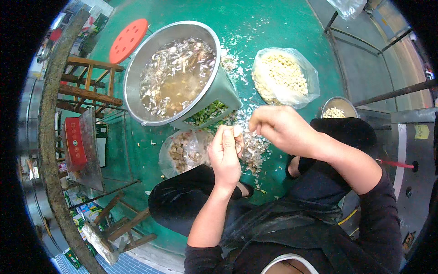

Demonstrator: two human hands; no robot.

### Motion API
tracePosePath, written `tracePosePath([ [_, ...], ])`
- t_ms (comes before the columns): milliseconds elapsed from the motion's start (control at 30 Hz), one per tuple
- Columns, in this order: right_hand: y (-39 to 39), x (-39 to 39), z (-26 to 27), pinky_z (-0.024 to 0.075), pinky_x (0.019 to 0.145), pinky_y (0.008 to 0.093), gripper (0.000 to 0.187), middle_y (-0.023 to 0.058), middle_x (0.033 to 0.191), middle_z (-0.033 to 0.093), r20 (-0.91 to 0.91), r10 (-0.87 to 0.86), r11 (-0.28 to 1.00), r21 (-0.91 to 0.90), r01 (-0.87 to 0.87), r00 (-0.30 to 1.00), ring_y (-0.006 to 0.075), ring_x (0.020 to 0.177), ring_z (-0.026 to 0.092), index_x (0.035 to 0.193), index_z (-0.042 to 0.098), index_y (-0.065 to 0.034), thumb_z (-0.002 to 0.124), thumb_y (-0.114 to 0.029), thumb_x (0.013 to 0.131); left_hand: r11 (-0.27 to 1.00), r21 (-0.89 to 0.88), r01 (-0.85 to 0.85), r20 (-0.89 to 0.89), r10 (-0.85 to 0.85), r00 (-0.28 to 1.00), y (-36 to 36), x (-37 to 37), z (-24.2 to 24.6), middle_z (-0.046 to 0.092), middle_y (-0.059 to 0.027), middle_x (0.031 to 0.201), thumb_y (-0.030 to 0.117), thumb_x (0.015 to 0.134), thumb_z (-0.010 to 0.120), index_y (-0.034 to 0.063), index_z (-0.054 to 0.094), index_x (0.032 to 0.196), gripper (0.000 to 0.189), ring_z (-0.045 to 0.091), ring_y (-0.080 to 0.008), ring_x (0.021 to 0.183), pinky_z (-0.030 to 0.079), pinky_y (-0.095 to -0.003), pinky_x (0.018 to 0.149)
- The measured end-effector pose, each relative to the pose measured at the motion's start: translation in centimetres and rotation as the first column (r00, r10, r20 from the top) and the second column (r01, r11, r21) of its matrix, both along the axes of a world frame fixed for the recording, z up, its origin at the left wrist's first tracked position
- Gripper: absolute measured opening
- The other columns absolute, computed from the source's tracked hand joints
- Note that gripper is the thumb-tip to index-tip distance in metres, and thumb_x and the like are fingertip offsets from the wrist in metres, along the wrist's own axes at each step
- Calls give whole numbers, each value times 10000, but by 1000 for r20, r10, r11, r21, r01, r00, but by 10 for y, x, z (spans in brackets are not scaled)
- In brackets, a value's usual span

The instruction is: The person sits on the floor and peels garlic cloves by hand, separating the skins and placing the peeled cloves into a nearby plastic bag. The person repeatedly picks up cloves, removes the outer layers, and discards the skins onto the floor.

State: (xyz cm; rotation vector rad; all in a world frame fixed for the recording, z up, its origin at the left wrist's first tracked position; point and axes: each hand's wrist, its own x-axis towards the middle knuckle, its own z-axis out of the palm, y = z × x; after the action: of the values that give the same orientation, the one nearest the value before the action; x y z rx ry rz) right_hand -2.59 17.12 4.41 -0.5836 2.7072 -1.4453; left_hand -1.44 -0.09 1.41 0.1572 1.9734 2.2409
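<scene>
Between the thumb and curled fingers of my left hand (224, 147) a pale peeled garlic clove (237, 130) shows, with more pale pieces lower in the grip. Just to its right, my right hand (279, 128) is bent at the wrist with its fingertips drawn together; whether anything is between them is hidden. Below both hands, papery garlic skins (255, 149) lie heaped on the floor. A clear plastic bag of unpeeled garlic (181, 152) stands by my left knee. Farther out, another clear bag (285, 75) is full of peeled cloves.
A large metal basin (134, 85) of cloudy water and skins rests on a green plastic stool (224, 92), with leafy greens (212, 112) beneath. A metal bowl (348, 105) holding cloves sits beyond my right knee. A red stool (128, 41) and wooden chairs (90, 94) stand left.
</scene>
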Motion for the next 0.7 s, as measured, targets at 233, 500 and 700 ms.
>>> tracePosePath([
  [233, -9, 4, 9, 490, 610, 292, 208, 94, 702, 637, 390, 28, 922, -365, 127, 920, 140, 666, 624, 825, 603, -1, 660, -201, 830, 948, -315, -47, -204, -19, 979, 2, 2, 0, 493, 10, 616, 234, 992, 395, 35, 548, 783, 327, 397, -46, 510, 303, -207, 464],
  [500, -9, 8, 5, 496, 606, 271, 125, 98, 760, 661, 273, 109, 895, -446, 25, 956, 128, 683, 634, 898, 635, -8, 641, -119, 840, 956, 278, 93, 358, -192, 914, 0, -1, 9, 515, -17, 594, 313, 997, 366, 40, 556, 791, 391, 375, -43, 435, 246, -187, 385],
  [700, -6, 7, 2, 503, 646, 255, 144, 78, 802, 663, 61, -68, 930, -358, 86, 996, 135, 711, 641, 944, 650, -35, 654, -42, 801, 933, 358, 43, 388, -190, 902, -4, -8, 8, 377, 22, 513, 357, 997, 355, 111, 414, 685, 402, 275, -56, 407, 215, -206, 379],
])
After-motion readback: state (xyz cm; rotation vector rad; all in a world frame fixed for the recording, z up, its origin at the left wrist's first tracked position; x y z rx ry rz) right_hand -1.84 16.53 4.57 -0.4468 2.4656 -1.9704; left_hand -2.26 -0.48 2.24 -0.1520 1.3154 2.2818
